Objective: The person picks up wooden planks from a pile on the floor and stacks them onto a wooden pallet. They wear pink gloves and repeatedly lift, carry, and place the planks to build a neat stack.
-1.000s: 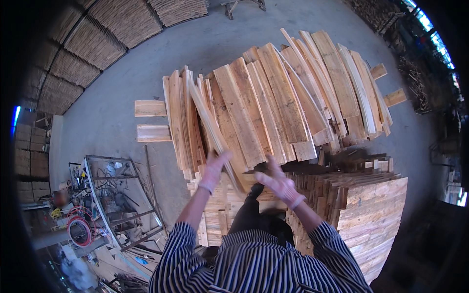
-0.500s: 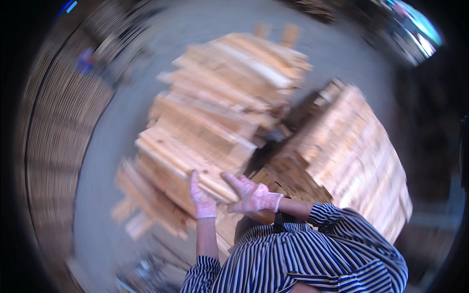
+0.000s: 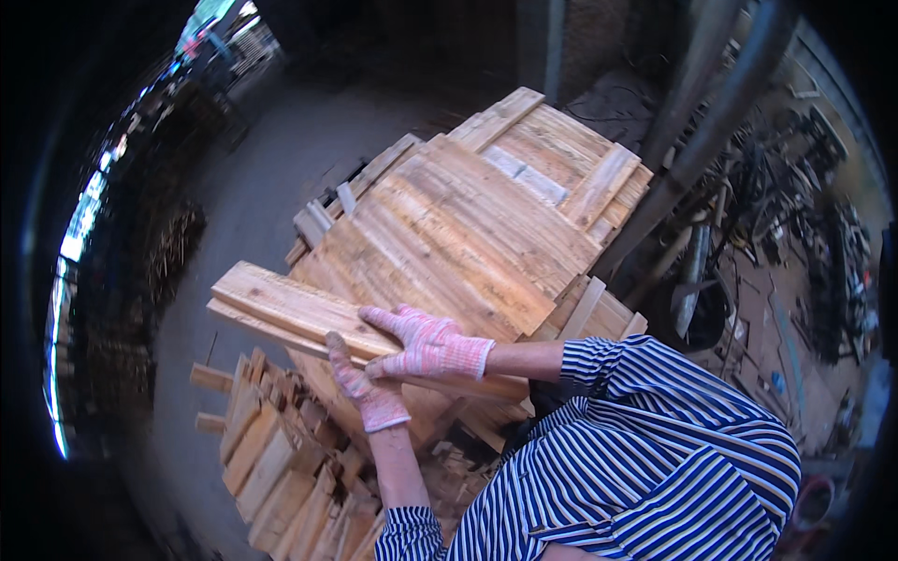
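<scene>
A few pale wooden planks (image 3: 290, 301), laid one against another, are gripped between my two hands. My left hand (image 3: 371, 393), in a pink-and-white knit glove, wraps the near edge with its thumb up along the wood. From the other side my right hand (image 3: 426, 344), gloved alike, presses over the top, fingers closed around the planks. Beneath and beyond the held planks spreads a stack of flat wooden boards (image 3: 468, 234), ranged side by side. The underside of the held planks is hidden, so I cannot tell whether they touch the stack.
At the lower left lies a rougher pile of wood pieces (image 3: 271, 458). Thick metal poles (image 3: 716, 103) slant past the stack's right side. Dark scrap (image 3: 804, 224) litters the ground farther right. Grey floor (image 3: 234, 224) runs along the left.
My view has turned from the uneven wood pile to the flat board stack. The planks have come along in my hands and now extend over this stack's near left part.
</scene>
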Action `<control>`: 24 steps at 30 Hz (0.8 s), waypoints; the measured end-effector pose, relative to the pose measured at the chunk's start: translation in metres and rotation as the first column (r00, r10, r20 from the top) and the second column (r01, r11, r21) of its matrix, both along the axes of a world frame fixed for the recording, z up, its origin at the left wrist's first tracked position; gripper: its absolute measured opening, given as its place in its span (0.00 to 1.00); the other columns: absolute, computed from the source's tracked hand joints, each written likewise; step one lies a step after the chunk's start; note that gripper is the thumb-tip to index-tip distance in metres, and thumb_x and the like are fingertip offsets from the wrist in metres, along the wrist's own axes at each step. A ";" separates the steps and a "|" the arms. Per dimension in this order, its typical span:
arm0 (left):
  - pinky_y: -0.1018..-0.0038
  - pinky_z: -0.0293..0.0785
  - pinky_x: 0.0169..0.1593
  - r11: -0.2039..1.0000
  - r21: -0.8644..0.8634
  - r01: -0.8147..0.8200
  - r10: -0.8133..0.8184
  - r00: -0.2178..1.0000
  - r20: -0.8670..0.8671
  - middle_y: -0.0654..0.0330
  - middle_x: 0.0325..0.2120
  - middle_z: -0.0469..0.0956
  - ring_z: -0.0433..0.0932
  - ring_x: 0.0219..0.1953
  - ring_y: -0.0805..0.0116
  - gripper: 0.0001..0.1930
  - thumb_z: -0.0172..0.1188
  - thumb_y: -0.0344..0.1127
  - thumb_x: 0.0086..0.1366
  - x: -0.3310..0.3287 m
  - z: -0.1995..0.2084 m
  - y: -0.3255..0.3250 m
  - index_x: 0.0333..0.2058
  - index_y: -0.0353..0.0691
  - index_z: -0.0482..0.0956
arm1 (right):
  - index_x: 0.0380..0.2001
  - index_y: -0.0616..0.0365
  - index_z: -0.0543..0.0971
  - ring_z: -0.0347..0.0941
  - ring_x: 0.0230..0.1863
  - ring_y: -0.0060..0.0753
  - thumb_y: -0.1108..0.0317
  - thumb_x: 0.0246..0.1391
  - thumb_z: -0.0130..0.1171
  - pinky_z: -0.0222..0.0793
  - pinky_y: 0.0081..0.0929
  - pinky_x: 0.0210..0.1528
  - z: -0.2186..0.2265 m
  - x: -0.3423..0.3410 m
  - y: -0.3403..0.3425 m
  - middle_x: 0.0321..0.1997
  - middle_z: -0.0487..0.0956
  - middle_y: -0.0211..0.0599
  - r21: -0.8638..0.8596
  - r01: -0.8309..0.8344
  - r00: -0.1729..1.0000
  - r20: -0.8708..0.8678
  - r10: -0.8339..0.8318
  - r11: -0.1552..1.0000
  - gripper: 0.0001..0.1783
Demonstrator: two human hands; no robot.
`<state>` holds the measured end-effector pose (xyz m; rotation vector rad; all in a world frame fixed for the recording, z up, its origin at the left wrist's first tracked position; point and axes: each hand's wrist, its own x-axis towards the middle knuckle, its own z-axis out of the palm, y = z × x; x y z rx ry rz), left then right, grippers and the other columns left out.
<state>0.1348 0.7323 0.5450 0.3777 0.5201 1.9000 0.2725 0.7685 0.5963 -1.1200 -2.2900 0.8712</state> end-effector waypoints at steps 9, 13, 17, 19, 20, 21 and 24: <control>0.52 0.70 0.66 0.952 -0.094 0.291 -0.288 0.957 0.044 0.46 0.63 0.69 0.74 0.60 0.47 0.40 0.58 0.61 0.68 -0.003 0.039 0.028 0.68 0.37 0.64 | 0.72 0.45 0.66 0.73 0.60 0.56 0.31 0.42 0.68 0.69 0.44 0.62 0.059 0.091 0.058 0.59 0.74 0.53 0.015 0.320 0.924 0.215 -0.316 0.947 0.56; 0.49 0.72 0.64 0.928 -0.255 0.273 -0.253 0.961 0.108 0.42 0.59 0.72 0.74 0.59 0.44 0.41 0.60 0.62 0.65 0.013 0.038 0.058 0.65 0.35 0.66 | 0.71 0.36 0.66 0.70 0.63 0.56 0.33 0.49 0.64 0.69 0.48 0.60 0.053 0.145 0.149 0.60 0.73 0.52 0.137 0.395 0.856 0.303 -0.418 0.908 0.48; 0.52 0.65 0.69 0.928 -0.354 0.120 -0.164 0.982 -0.097 0.50 0.62 0.72 0.70 0.63 0.51 0.39 0.58 0.63 0.67 0.040 0.030 0.103 0.65 0.37 0.68 | 0.67 0.35 0.70 0.68 0.65 0.57 0.34 0.57 0.58 0.65 0.54 0.62 0.030 0.164 0.195 0.59 0.73 0.52 -0.005 0.170 0.912 0.380 -0.155 0.986 0.38; 0.52 0.64 0.69 0.885 -0.380 0.268 -0.274 0.961 0.041 0.50 0.64 0.70 0.69 0.65 0.52 0.40 0.58 0.63 0.66 0.058 0.036 0.144 0.67 0.39 0.66 | 0.68 0.39 0.69 0.68 0.65 0.58 0.30 0.57 0.55 0.64 0.51 0.65 0.030 0.157 0.202 0.63 0.70 0.57 0.175 0.190 0.898 0.368 -0.243 0.966 0.42; 0.52 0.63 0.70 0.881 -0.346 0.322 -0.312 0.946 0.086 0.50 0.65 0.69 0.69 0.65 0.52 0.41 0.59 0.63 0.66 0.066 0.038 0.156 0.68 0.40 0.65 | 0.70 0.41 0.67 0.68 0.66 0.59 0.28 0.57 0.53 0.64 0.50 0.66 0.033 0.151 0.204 0.65 0.69 0.59 0.305 0.187 0.834 0.454 -0.315 0.934 0.45; 0.53 0.62 0.71 0.928 -0.316 0.195 -0.232 0.969 -0.084 0.47 0.66 0.66 0.67 0.66 0.52 0.44 0.56 0.65 0.67 0.079 0.038 0.165 0.70 0.39 0.58 | 0.71 0.41 0.65 0.67 0.67 0.59 0.26 0.55 0.54 0.64 0.49 0.67 0.041 0.143 0.200 0.67 0.67 0.60 0.177 0.135 0.915 0.354 -0.191 0.975 0.48; 0.54 0.63 0.71 0.928 -0.344 -0.143 -0.264 0.400 -0.878 0.42 0.69 0.58 0.62 0.69 0.50 0.52 0.50 0.74 0.66 0.101 0.046 0.191 0.72 0.36 0.47 | 0.77 0.43 0.54 0.66 0.68 0.60 0.18 0.44 0.60 0.66 0.50 0.70 0.066 0.126 0.189 0.71 0.66 0.60 -0.168 -0.055 0.969 0.230 0.093 0.984 0.65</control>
